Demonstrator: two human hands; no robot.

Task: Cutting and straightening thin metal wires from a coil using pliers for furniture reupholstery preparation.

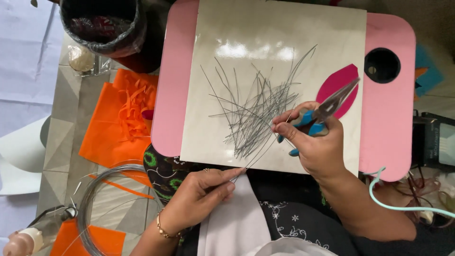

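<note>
One pliers (327, 114), one wire coil (102, 199), many cut wires (251, 114) (uncountable)

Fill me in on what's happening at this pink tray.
A person sits with a pink lap tray holding a pale board. The right hand holds blue-handled pliers over a pile of cut wire pieces. The left hand pinches a thin wire at the board's near edge.

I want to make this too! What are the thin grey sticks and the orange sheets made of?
The thin grey sticks look like cut metal wire: thin, grey, slightly shiny and gently bent, like the wire coil on the floor. The orange sheets look like matte felt or craft paper, cut into soft curling strips; which one is hard to tell.
</note>
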